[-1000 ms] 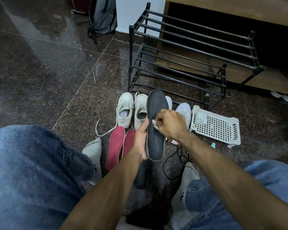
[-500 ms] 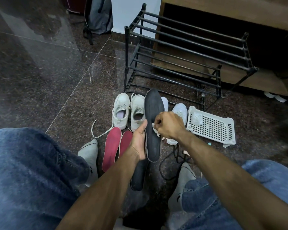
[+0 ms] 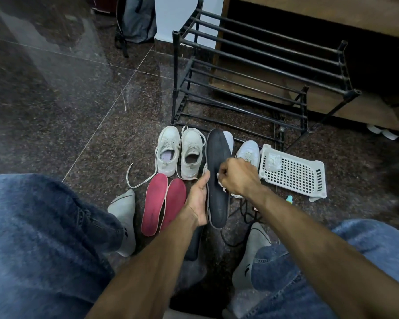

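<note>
Seated; grey-socked feet (image 3: pixel 123 217) are planted apart on the dark granite floor (image 3: pixel 55 111), leaving the work a gap between them. The left hand (image 3: pixel 197 199) grips a black insole (image 3: pixel 217 210) clear of the floor, heel end low and toe end aimed at the rack. Its thumb is clamped along the near left edge and its fingers wrap behind, mostly hidden, probably as a brace so the face stays turned up. The right hand (image 3: pixel 237 178) is fisted, fingers pinching a white cloth (image 3: pixel 222 188) against the insole's middle, a wiping grip by the look of it. Below the left wrist a second black insole (image 3: pixel 194 242) lies flat on the floor, likely next in line. To the left, two red insoles (image 3: pixel 154 203) lie side by side, touching. Beyond them stands a pair of white sneakers (image 3: pixel 167 150), mouths open toward the person. A third sneaker (image 3: pixel 248 153) sits just beside a white plastic basket (image 3: pixel 293 171). Farthest off are a black metal shoe rack (image 3: pixel 251 65) and a grey backpack (image 3: pixel 138 19).
</note>
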